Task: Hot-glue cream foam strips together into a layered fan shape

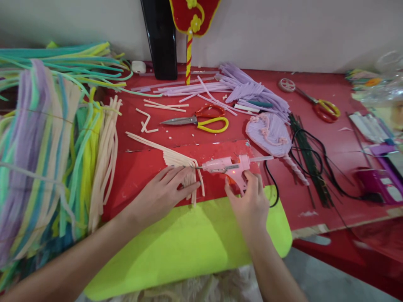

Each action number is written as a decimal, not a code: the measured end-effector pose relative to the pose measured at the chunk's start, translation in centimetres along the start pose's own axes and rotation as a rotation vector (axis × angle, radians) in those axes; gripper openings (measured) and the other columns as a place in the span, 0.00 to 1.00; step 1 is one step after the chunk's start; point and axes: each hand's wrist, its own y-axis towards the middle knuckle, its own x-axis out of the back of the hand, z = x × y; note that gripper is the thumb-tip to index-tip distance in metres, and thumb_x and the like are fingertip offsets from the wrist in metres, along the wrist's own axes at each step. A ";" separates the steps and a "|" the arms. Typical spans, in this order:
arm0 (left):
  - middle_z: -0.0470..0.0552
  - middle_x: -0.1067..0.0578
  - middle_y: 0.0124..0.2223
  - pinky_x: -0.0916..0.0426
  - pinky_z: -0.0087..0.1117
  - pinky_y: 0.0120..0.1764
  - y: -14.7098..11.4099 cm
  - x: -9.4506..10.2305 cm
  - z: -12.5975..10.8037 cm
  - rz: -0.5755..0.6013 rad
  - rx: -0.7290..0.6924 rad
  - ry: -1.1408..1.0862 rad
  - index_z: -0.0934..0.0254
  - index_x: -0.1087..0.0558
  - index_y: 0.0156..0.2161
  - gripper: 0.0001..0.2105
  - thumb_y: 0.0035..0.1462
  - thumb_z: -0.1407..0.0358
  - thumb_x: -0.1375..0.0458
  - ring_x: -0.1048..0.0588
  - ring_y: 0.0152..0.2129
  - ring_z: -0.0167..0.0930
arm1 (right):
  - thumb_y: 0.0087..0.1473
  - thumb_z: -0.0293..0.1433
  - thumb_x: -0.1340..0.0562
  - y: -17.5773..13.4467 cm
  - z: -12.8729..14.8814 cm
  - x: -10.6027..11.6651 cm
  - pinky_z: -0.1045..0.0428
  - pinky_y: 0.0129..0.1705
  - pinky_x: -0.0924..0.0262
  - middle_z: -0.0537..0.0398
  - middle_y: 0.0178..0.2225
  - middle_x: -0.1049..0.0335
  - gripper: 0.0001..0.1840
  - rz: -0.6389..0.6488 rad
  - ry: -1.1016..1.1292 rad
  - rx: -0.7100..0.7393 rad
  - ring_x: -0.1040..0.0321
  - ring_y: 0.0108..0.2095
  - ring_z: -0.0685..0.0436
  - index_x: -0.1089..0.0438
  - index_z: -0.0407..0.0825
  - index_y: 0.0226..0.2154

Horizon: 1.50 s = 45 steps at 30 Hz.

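My right hand point(250, 201) is closed round the handle of a pink glue gun point(225, 165), with a clear glue stick point(262, 158) jutting from its back end. The gun's nozzle points left and meets the bent cream pipe cleaners point(179, 158), lined up side by side on the red table. My left hand point(170, 184) lies over these pipe cleaners with fingers stretched out, pressing them down. Behind them rest scissors point(201, 120) with red and yellow handles. A lilac pipe-cleaner fan point(269, 134) with pink trim lies right of the gun.
Bundles of coloured pipe cleaners point(40, 138) hang at the left. Lilac pipe cleaners point(248, 86) are heaped at the back. A black cord point(324, 155) runs to a magenta power block point(379, 184). More scissors point(319, 102) lie back right. A lime-yellow board point(195, 243) covers the front edge.
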 end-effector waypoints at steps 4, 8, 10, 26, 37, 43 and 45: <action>0.62 0.38 0.62 0.38 0.48 0.57 0.0 0.1 0.0 -0.001 -0.007 0.002 0.55 0.37 0.59 0.27 0.55 0.77 0.47 0.35 0.57 0.44 | 0.54 0.35 0.39 0.0 0.1 0.1 0.50 0.30 0.33 0.46 0.38 0.30 0.18 -0.005 0.001 0.004 0.27 0.35 0.41 0.40 0.48 0.46; 0.63 0.38 0.62 0.38 0.49 0.56 0.0 0.2 0.0 -0.003 -0.007 0.006 0.56 0.37 0.59 0.27 0.55 0.77 0.46 0.35 0.56 0.45 | 0.54 0.35 0.39 -0.1 0.1 -0.1 0.50 0.30 0.33 0.46 0.39 0.30 0.17 -0.007 0.008 -0.004 0.28 0.37 0.41 0.40 0.49 0.46; 0.63 0.39 0.62 0.37 0.49 0.56 0.0 0.2 -0.1 0.001 -0.005 0.004 0.55 0.37 0.59 0.27 0.55 0.76 0.46 0.35 0.57 0.45 | 0.54 0.35 0.39 -0.2 0.2 -0.2 0.50 0.30 0.33 0.46 0.39 0.30 0.17 -0.010 0.004 -0.017 0.28 0.37 0.41 0.39 0.48 0.46; 0.63 0.40 0.62 0.39 0.49 0.57 0.0 0.2 -0.3 -0.012 -0.014 -0.008 0.56 0.38 0.60 0.28 0.55 0.77 0.45 0.36 0.58 0.46 | 0.54 0.36 0.38 -0.3 0.1 -0.4 0.50 0.30 0.33 0.47 0.38 0.30 0.19 0.000 0.012 -0.038 0.28 0.37 0.40 0.39 0.47 0.46; 0.62 0.39 0.61 0.39 0.49 0.57 0.0 0.3 -0.3 -0.015 -0.018 0.019 0.55 0.39 0.61 0.28 0.56 0.76 0.46 0.37 0.58 0.45 | 0.54 0.35 0.39 -0.6 -0.2 -0.5 0.50 0.29 0.34 0.46 0.39 0.30 0.19 0.027 0.031 -0.041 0.29 0.36 0.40 0.40 0.48 0.47; 0.61 0.39 0.61 0.40 0.49 0.57 0.0 0.4 -0.2 0.008 -0.016 0.010 0.55 0.39 0.61 0.28 0.56 0.76 0.46 0.37 0.58 0.45 | 0.55 0.37 0.40 -0.8 -0.3 -0.5 0.50 0.28 0.35 0.47 0.38 0.31 0.19 0.044 0.048 -0.055 0.29 0.35 0.41 0.40 0.47 0.47; 0.62 0.39 0.61 0.40 0.49 0.58 0.0 0.4 -0.2 0.005 -0.017 0.010 0.55 0.38 0.60 0.28 0.56 0.76 0.46 0.37 0.58 0.45 | 0.55 0.37 0.40 -0.9 -0.4 -0.5 0.50 0.28 0.35 0.47 0.37 0.31 0.19 0.048 0.065 -0.059 0.30 0.36 0.41 0.39 0.47 0.47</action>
